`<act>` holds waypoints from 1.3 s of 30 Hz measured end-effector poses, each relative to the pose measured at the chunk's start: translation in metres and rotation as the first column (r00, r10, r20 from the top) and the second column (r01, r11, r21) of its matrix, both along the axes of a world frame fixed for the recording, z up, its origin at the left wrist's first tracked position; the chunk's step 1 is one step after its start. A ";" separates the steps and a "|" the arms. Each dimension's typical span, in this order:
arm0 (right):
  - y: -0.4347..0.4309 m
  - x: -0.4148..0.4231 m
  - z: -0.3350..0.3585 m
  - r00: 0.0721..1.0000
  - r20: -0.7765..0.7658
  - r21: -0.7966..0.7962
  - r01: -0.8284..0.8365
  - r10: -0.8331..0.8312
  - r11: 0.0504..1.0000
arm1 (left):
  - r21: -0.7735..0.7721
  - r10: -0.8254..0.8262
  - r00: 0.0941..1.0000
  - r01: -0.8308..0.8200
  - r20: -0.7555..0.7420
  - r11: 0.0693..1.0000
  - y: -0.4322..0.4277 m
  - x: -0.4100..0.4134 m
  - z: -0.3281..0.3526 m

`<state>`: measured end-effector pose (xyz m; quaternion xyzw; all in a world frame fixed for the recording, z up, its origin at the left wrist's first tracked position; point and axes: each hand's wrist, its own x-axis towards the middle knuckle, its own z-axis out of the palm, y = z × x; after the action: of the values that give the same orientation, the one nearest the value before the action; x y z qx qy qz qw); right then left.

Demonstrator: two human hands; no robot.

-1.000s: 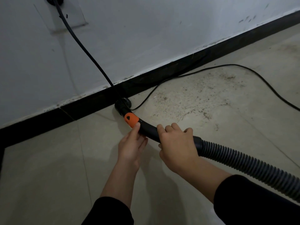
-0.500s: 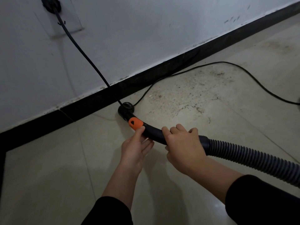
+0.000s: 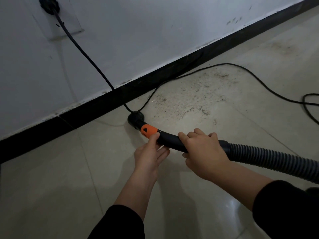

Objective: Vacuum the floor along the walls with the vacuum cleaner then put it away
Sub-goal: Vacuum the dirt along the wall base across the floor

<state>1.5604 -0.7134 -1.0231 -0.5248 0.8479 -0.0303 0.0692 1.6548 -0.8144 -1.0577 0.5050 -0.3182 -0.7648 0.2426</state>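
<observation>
The vacuum's black curved handle tube (image 3: pixel 170 140) carries an orange slider (image 3: pixel 148 130), and its round open end (image 3: pixel 135 118) points down at the floor close to the black baseboard (image 3: pixel 107 104). A grey ribbed hose (image 3: pixel 272 159) runs from the tube off to the right. My right hand (image 3: pixel 203 152) grips the tube just behind the hose cuff. My left hand (image 3: pixel 151 152) lies under the tube with straight fingers, its thumb pressing against the orange slider. A patch of dirt specks (image 3: pixel 193 100) lies on the tile just right of the tube's end.
A black power cord (image 3: pixel 82 49) drops from a plug in the wall socket (image 3: pixel 49 5) to the floor, then loops right across the tiles (image 3: pixel 259 80). The white wall (image 3: pixel 155 31) runs diagonally from lower left to upper right.
The tube's end has slid to the right along the baseboard toward the dirt patch, both hands moving with it. More of the cord loop shows at the right.
</observation>
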 end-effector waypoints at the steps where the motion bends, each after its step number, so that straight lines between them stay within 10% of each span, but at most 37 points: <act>1: 0.002 -0.001 0.000 1.000 0.001 0.001 0.005 -0.005 1.000 | 0.002 -0.001 1.000 0.001 0.002 1.000 0.002 -0.002 0.000; 39: 0.075 -0.004 0.009 0.989 -0.091 0.069 0.121 -0.115 0.990 | 0.104 -0.157 0.987 0.160 -0.035 0.982 0.059 -0.020 0.004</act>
<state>1.5560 -0.6383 -1.0146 -0.4715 0.8802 0.0198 0.0499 1.6346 -0.7552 -1.0535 0.4801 -0.3128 -0.8041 0.1579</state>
